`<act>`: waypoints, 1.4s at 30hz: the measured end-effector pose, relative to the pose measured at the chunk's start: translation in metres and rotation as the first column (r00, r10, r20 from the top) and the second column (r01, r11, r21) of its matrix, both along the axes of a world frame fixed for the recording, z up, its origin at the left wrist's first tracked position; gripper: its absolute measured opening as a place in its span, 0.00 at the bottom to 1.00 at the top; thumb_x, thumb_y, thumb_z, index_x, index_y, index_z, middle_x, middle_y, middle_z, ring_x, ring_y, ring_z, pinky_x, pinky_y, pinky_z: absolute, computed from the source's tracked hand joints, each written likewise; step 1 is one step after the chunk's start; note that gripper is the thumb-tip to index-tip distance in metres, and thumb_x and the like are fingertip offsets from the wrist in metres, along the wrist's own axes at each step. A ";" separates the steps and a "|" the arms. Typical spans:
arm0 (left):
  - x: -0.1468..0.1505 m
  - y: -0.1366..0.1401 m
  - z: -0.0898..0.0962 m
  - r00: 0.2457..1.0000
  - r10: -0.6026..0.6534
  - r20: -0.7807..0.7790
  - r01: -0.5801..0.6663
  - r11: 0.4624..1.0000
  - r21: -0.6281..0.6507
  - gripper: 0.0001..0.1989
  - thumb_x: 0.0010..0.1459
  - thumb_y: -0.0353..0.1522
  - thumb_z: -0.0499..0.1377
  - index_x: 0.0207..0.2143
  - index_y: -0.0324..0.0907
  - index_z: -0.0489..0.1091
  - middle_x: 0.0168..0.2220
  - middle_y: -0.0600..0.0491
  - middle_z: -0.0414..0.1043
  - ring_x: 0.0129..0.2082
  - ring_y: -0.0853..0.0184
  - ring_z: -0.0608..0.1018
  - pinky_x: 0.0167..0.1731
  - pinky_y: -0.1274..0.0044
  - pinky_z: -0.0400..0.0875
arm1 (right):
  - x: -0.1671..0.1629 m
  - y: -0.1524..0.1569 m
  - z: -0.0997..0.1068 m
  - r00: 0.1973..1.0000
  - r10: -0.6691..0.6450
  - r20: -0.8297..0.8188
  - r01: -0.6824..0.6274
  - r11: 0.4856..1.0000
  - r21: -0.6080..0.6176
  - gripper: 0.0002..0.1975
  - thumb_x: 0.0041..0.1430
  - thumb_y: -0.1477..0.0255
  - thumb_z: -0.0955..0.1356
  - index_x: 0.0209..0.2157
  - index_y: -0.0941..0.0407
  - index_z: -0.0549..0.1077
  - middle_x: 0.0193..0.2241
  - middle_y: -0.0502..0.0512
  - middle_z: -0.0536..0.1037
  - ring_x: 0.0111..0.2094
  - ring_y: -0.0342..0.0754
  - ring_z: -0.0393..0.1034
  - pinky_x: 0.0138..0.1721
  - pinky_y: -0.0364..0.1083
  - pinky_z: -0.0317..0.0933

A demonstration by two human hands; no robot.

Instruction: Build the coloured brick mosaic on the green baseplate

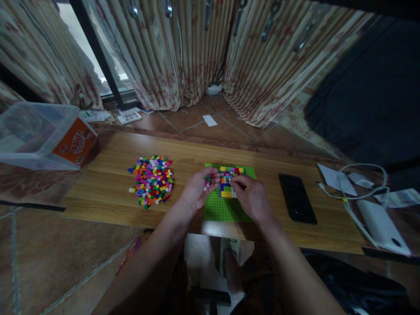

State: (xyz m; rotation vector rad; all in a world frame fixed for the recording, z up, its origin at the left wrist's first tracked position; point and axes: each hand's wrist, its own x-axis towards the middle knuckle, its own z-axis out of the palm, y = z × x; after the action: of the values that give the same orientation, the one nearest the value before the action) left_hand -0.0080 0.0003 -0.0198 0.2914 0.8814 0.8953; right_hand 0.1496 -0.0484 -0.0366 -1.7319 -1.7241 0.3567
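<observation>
A green studded baseplate lies on the wooden table, with a block of multicoloured toy bricks built on its upper part. My left hand is cupped at the baseplate's left edge, its fingers curled round several small loose bricks, pink and green among them. My right hand reaches over the built bricks from the right. Its thumb and index finger pinch what looks like a small pale toy brick against the built area; the fingertips partly cover it.
A pile of mixed loose bricks sits left of my hands. A black phone lies to the right, with white cables and a white power bank beyond it. A clear plastic bin stands at the far left.
</observation>
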 end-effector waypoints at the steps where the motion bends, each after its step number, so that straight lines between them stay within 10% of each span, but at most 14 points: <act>1: 0.000 0.000 0.001 1.000 0.002 -0.002 -0.002 1.000 0.001 0.08 0.58 0.23 0.54 0.27 0.35 0.71 0.23 0.52 0.71 0.23 0.76 0.72 0.26 0.84 0.66 | -0.001 0.001 -0.001 1.000 -0.008 0.012 0.008 1.000 0.009 0.10 0.60 0.69 0.65 0.32 0.53 0.79 0.34 0.55 0.81 0.34 0.51 0.75 0.39 0.50 0.65; 42: -0.001 -0.004 0.005 0.991 -0.115 0.070 0.114 0.993 0.018 0.18 0.64 0.39 0.51 0.33 0.34 0.72 0.29 0.44 0.76 0.26 0.68 0.77 0.27 0.79 0.71 | 0.001 0.011 -0.021 0.957 -0.280 -0.080 0.287 0.951 0.114 0.12 0.51 0.60 0.71 0.28 0.55 0.74 0.33 0.57 0.71 0.40 0.55 0.65 0.44 0.55 0.61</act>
State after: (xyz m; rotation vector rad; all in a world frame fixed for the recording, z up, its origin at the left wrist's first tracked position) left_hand -0.0086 -0.0035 -0.0147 0.3179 0.7855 0.8012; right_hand 0.1507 -0.0373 -0.0576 -1.8243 -1.3961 0.1693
